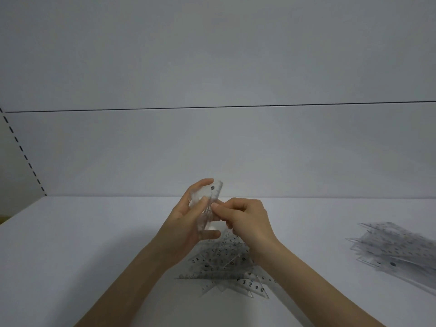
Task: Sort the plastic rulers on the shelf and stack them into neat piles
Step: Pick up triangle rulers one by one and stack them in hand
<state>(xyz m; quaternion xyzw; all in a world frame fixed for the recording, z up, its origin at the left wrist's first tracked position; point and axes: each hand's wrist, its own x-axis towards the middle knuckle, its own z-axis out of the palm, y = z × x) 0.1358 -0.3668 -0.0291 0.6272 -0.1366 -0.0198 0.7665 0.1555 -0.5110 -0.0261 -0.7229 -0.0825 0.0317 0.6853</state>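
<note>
My left hand holds a small bundle of clear plastic rulers upright above the shelf, fingers curled round its edges. My right hand pinches the bundle's right edge with thumb and fingertips. Below the hands a loose heap of transparent rulers and set squares lies spread on the white shelf, partly hidden by my wrists. A second pile of clear rulers lies at the right, fanned and blurred.
The shelf's white back wall rises close behind the hands. A slotted upright runs along the left side. Bare shelf surface lies on the left and between the two ruler heaps.
</note>
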